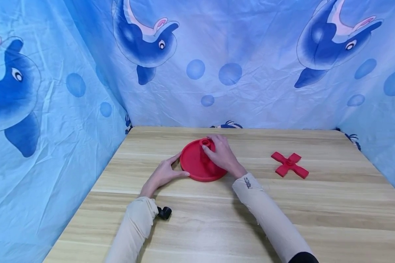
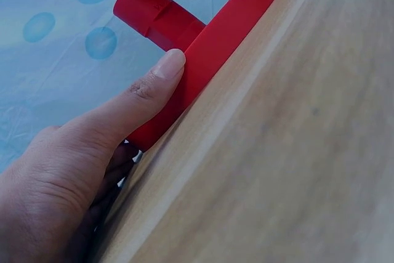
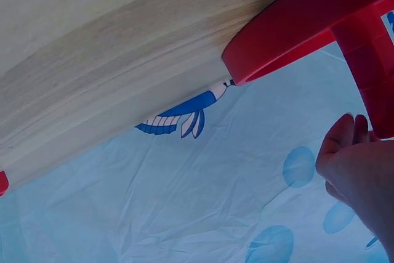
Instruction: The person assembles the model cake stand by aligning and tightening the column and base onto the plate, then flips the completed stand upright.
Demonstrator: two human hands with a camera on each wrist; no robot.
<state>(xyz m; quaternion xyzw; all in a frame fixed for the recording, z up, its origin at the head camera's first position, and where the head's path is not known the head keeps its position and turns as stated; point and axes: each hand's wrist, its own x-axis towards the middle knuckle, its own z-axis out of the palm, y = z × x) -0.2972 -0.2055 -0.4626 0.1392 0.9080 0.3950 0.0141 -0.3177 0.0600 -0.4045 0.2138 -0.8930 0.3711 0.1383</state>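
Note:
A round red tray (image 1: 191,160) with a low raised rim lies flat on the wooden table. Out of it stands a red hollow post (image 1: 205,142), upright and open at its top. My left hand (image 1: 164,173) grips the tray's left side, its thumb along the near rim and its fingers round the far left edge. Around the upper end of the post, my right hand (image 1: 224,155) holds on with thumb and fingers. In the left wrist view the post (image 2: 159,18) rises from the tray, and the left thumb presses the outer rim (image 2: 231,32).
A red four-armed cross piece (image 1: 289,163) with a raised centre lies on the table to the right. Blue dolphin-print fabric (image 1: 214,98) hangs behind the table and along both sides. A small black part (image 1: 164,213) sticks out beside the left sleeve.

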